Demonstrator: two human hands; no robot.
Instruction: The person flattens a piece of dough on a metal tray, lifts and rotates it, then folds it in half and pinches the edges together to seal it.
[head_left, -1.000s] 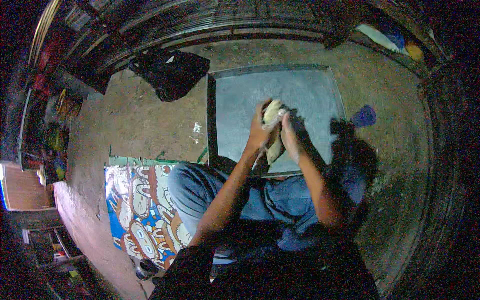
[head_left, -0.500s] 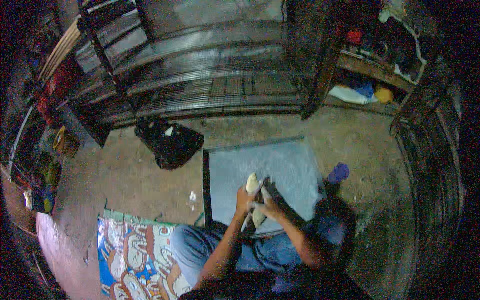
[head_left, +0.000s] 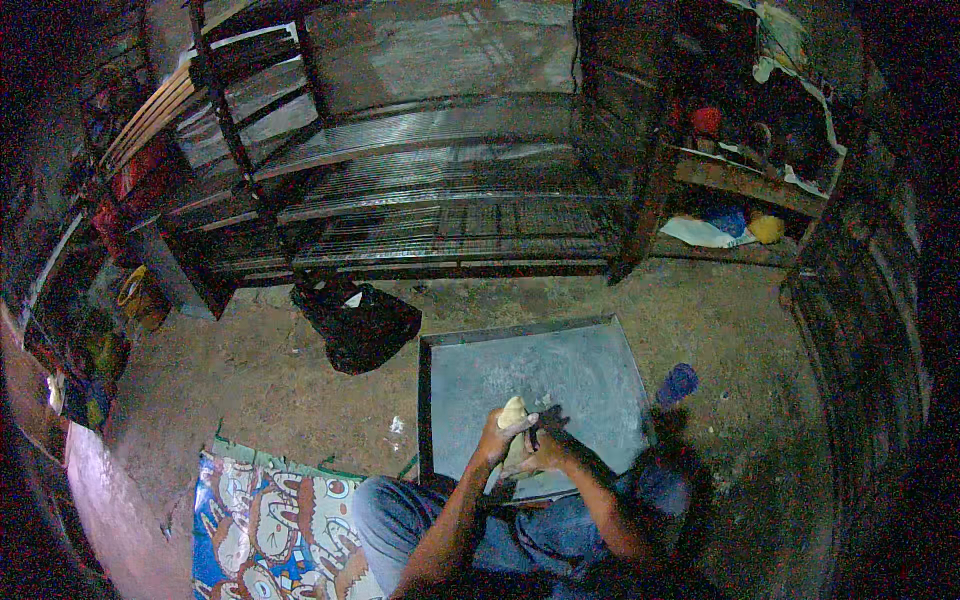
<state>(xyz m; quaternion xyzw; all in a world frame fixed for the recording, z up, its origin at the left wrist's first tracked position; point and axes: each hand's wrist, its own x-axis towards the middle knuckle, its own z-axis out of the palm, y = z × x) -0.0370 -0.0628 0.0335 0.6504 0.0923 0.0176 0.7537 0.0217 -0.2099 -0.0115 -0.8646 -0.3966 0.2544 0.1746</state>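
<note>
A pale yellowish lump of dough rises from the top of my left hand, whose fingers are wrapped round it. My right hand is closed against its lower part, and the two hands meet there. More of the pale mass shows below, between the palms; whether it is one piece cannot be made out. Both hands are above the near part of a shallow grey tray, whose bottom has whitish smears like flour. Shadows of my hands fall on the tray.
Beyond the tray's left corner lies a black plastic bag. A purple cup-like object is on the floor to its right. A cartoon-patterned mat lies beside my left knee. Slatted shelving spans the back, with a wooden shelf unit at right.
The scene sits lower in the picture as the head view has shifted. My hands have drawn closer together around the dough, and my right hand's fingers have changed position.
</note>
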